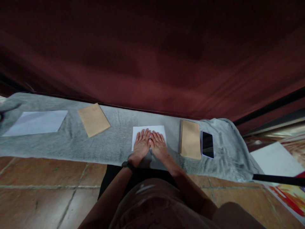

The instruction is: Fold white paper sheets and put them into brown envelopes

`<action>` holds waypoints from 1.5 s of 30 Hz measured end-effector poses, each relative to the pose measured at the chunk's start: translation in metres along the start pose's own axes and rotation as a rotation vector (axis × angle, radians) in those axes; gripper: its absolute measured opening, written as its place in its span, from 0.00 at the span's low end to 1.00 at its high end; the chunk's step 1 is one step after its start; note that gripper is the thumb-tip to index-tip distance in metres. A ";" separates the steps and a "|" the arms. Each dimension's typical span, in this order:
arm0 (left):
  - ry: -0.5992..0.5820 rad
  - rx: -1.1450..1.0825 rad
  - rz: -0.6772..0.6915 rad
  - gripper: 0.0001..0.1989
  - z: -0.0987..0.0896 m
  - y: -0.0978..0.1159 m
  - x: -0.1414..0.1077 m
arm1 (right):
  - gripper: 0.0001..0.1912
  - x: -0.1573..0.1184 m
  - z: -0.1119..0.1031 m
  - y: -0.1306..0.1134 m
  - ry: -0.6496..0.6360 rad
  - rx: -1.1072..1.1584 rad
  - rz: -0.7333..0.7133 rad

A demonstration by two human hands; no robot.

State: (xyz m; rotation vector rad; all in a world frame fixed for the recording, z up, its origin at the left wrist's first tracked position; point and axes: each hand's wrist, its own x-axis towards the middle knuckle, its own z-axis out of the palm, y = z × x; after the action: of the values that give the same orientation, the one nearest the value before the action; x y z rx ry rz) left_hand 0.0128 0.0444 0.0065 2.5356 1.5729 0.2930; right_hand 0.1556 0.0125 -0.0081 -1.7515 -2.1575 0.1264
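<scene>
A white sheet of paper (154, 128) lies on the grey cloth in front of me, in the middle of the view. My left hand (142, 142) rests flat on its left part, fingers stretched forward and a dark band round the wrist. Beside it, my right hand (158, 143) lies flat on the right part of the paper. The thumbs meet or nearly meet between the hands. Both palms hide much of the sheet.
The grey cloth (121, 133) covers a long narrow surface. Left are a brown envelope (94, 120) and a larger white sheet (38, 122). Right are a stack of brown envelopes (191, 139) and a phone (207, 144). A dark red curtain (143, 73) hangs behind.
</scene>
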 end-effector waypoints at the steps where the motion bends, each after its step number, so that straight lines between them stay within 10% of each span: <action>1: -0.014 0.006 0.000 0.29 0.000 0.000 0.002 | 0.26 -0.001 -0.001 0.000 -0.006 -0.003 -0.004; 20: 0.029 0.046 0.036 0.30 0.005 -0.018 0.036 | 0.26 -0.054 -0.025 -0.007 -0.176 0.014 -0.178; 45: -0.042 0.017 0.202 0.27 -0.004 -0.013 -0.035 | 0.32 -0.063 -0.018 0.025 0.020 -0.112 -0.007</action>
State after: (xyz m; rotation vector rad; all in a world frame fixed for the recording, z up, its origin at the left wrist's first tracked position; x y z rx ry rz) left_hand -0.0147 0.0188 0.0038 2.6989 1.3126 0.2468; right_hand 0.1956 -0.0451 -0.0121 -1.7975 -2.1956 -0.0142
